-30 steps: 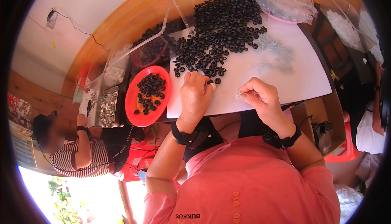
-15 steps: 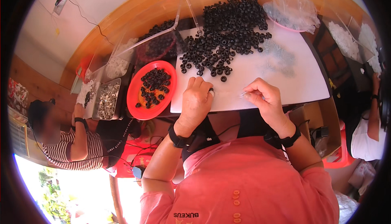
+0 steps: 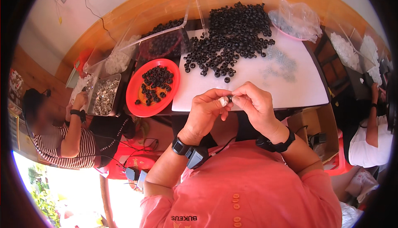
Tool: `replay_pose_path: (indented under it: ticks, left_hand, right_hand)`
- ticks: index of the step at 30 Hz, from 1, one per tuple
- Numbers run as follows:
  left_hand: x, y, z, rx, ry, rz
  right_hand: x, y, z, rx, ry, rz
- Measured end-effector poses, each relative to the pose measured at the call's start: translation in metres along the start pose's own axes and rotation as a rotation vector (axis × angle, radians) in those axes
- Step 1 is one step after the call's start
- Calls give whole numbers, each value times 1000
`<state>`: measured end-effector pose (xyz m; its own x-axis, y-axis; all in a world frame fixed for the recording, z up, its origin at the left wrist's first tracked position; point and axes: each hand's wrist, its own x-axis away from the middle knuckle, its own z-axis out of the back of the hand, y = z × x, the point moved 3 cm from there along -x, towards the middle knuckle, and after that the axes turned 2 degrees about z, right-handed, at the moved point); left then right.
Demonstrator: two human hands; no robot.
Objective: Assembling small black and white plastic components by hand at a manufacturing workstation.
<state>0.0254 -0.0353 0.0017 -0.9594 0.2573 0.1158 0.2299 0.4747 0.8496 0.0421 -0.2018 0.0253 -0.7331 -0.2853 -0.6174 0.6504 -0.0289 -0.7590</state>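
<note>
Both hands meet just over the near edge of a white board (image 3: 265, 97). My left hand (image 3: 205, 111) pinches a small black round part (image 3: 230, 98) between thumb and fingers; white wrapping shows at the thumb tip. From the other side, my right hand (image 3: 258, 106) closes its thumb and index finger against that part. Whatever else the right fingertips hold is too small or hidden. Beyond the hands, a large heap of black ring-like parts (image 3: 238, 24) covers the board's far side. A thin scatter of tiny silvery pieces (image 3: 280, 64) lies right of the heap.
A red plate (image 3: 134, 103) of black parts stands left, beside a metal tray (image 3: 118, 103) of small shiny pieces. A pink bowl (image 3: 290, 36) with a clear plastic bag sits far right. Clear panels rise at the back. One person works at left, another at right.
My right hand has moved left to meet my left hand. The left hand has turned and drawn nearer to me, and the black part now sits between both hands' fingertips.
</note>
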Motion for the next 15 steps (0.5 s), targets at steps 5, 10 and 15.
replay_pose_path:
  ticks: [5,10,15]
  left_hand:
    - [2,-2,-3,10,-9,-10]
    - [0,-9,3,70,-11,-50]
    - [2,-8,5,104,18,-32]
  right_hand:
    - [0,-8,0,132,3,93]
    - [1,-11,-4,390,3,293]
    - [16,-21,-24,611,24,400]
